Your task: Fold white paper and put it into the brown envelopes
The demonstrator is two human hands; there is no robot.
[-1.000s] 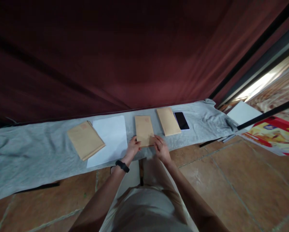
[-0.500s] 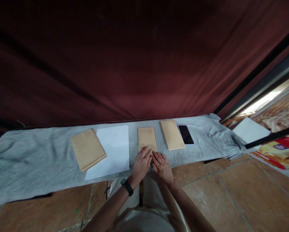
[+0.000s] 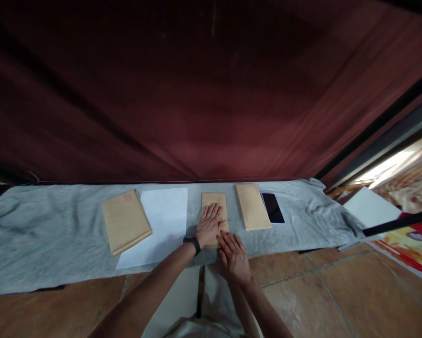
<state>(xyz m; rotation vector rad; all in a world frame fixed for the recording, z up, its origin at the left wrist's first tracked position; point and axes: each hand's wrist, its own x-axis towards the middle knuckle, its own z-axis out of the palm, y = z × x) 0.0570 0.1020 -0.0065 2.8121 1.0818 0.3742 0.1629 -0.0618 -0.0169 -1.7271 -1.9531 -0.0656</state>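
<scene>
A brown paper envelope (image 3: pixel 214 198) lies lengthwise before me on a grey cloth. Across its middle rests my left hand (image 3: pixel 210 224), flat with the fingers stretched out, a dark band on the wrist. My right hand (image 3: pixel 234 253) touches the envelope's near right corner, its fingers extended and holding nothing. To the right lies a second brown envelope or thin stack (image 3: pixel 253 206). On the left, a pile of brown envelopes (image 3: pixel 126 220) overlaps white paper (image 3: pixel 167 216).
A phone (image 3: pixel 272 207) lies beside the right-hand envelopes. The grey cloth (image 3: pixel 56 230) covers a long narrow surface against a dark red hanging sheet (image 3: pixel 211 117). At the right are a white panel (image 3: pixel 371 206), a dark bar and a colourful printed box (image 3: pixel 413 244) above the tiled floor (image 3: pixel 302 300).
My left hand has slid forward from the envelope's near end to its middle. The right hand stays at the near end. The view has tilted slightly.
</scene>
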